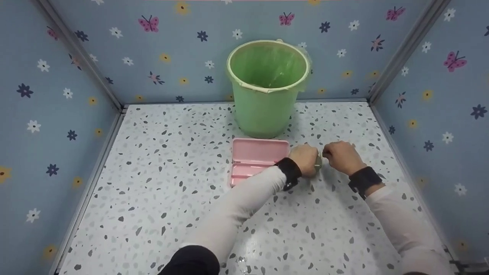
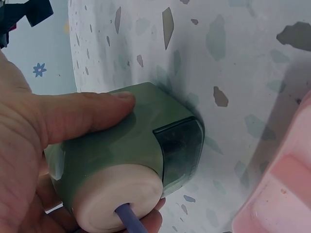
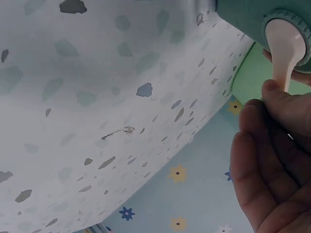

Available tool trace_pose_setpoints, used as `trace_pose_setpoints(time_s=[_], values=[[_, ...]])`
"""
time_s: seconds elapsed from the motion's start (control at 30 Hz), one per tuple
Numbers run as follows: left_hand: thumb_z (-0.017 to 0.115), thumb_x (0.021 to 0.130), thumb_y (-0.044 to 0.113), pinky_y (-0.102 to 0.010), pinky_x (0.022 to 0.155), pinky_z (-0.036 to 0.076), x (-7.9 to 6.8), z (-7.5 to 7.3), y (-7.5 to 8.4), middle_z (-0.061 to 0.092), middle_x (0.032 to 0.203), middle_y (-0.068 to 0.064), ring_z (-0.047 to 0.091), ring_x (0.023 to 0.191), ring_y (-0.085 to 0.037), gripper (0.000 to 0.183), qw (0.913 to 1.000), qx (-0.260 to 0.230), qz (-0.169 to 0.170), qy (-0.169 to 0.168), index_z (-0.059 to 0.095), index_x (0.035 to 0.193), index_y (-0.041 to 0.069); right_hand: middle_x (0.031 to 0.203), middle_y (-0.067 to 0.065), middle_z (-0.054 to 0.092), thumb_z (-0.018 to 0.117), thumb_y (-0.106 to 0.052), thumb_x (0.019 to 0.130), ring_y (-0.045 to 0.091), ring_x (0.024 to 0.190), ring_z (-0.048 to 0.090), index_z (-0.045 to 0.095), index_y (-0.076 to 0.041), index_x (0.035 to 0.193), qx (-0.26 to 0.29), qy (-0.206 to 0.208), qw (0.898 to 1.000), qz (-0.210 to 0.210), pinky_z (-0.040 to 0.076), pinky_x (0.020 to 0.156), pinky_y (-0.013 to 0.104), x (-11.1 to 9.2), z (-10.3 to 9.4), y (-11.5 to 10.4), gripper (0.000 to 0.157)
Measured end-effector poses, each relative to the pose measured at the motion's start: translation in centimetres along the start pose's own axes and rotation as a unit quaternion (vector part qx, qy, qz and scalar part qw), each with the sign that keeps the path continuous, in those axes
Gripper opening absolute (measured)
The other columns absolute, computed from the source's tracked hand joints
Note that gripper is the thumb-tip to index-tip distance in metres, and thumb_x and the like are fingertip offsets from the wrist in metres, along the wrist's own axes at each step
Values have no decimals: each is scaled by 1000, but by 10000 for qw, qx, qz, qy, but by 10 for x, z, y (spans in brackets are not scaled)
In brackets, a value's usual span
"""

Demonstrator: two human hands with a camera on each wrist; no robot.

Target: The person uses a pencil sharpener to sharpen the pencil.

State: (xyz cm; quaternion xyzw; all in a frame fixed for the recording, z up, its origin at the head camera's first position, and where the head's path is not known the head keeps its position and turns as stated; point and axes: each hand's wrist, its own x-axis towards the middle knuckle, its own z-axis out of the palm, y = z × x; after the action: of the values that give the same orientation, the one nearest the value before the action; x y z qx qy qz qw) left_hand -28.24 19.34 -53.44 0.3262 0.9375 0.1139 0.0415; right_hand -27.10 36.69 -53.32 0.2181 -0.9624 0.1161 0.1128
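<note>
My left hand [image 1: 304, 159] holds a green crank pencil sharpener [image 2: 116, 141] on the speckled tabletop, thumb along its top. In the left wrist view a purple pencil [image 2: 129, 218] sticks out of its pale pink front, and a dark see-through shavings drawer [image 2: 182, 153] shows on one side. On the sharpener's other end is a pale crank handle [image 3: 283, 43], which my right hand [image 1: 344, 157] pinches between thumb and fingers. Just left of the left hand lies an opened pink pencil case [image 1: 260, 150]; the left forearm hides part of it.
Behind the case stands a green bucket [image 1: 263, 110] with a thin bag lining. Blue walls [image 1: 244, 15] with flowers and butterflies enclose the back and both sides of the tabletop [image 1: 168, 172]. A small thin scrap [image 3: 118, 132] lies on the table in the right wrist view.
</note>
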Motion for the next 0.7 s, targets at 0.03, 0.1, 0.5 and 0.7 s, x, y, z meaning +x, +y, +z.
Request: trace_pose_setpoints(time_s=[0.03,0.1,0.5,0.7], values=[[70,59,27,-33,46,39,0,0,0,52,65,4,49,55,-16,21,10000,10,11,12,57,74,21,63,-6,56,69,-9,75,14,53,48,66,-14,72,4,9,10000,19,39,50,35,0,1,0,6],[69,61,27,-33,46,39,0,0,-1,52,64,4,48,54,-16,18,10000,-51,23,-3,56,72,21,64,-5,56,68,-8,75,14,53,48,67,-13,73,56,-6,10000,61,39,51,34,0,3,0,6],[72,57,26,-32,48,40,1,1,-3,53,66,5,49,56,-15,22,9999,-154,24,-32,58,74,22,59,-6,54,64,-3,75,14,51,48,71,-12,72,95,-548,9984,103,40,50,35,-5,19,2,11],[72,57,27,-33,49,39,-1,0,-1,53,67,5,49,58,-15,23,9999,-166,-50,0,58,75,22,51,-6,44,61,-3,71,14,43,38,62,-13,58,142,-791,9961,364,31,41,32,-15,28,0,17]])
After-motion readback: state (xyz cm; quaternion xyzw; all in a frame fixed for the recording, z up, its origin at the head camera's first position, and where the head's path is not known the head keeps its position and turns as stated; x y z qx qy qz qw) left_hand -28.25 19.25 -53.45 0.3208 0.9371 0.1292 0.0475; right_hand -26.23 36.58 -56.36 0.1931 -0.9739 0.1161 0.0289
